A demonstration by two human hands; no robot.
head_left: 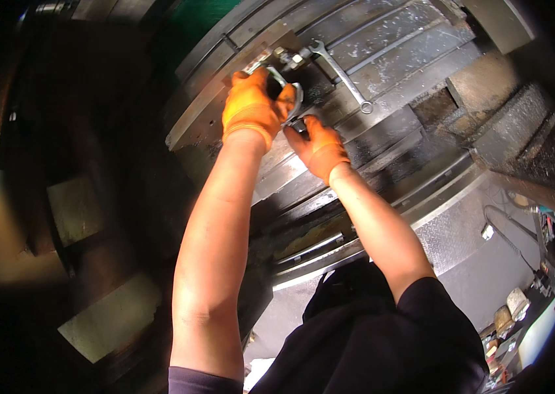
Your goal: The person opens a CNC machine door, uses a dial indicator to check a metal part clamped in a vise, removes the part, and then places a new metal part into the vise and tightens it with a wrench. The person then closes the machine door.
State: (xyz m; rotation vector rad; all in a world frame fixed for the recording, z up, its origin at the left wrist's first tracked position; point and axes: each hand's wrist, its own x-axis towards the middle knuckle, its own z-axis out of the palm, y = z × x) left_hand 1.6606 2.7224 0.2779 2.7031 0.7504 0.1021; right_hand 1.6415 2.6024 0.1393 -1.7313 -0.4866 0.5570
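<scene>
Black-sleeved arms reach up to 2 orange-gloved hands, left hand [249, 108] and right hand [320, 148], both closed on a metal clamp [290, 98] between them, seemingly unfinished, wrench [343, 75] lying just beyond.

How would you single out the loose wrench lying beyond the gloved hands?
Start at the slotted grey machine table filling the upper picture. Above and right of the two orange-gloved hands lies a silver combination wrench, slanting down to the right. Unlike the clamp hardware, no hand touches it.

Both bare forearms reach forward and up, close together. The left hand [250, 105] in an orange glove has its fingers curled in a grip; the orange-gloved right hand [322, 148] sits just below, fingers pinched.
</scene>
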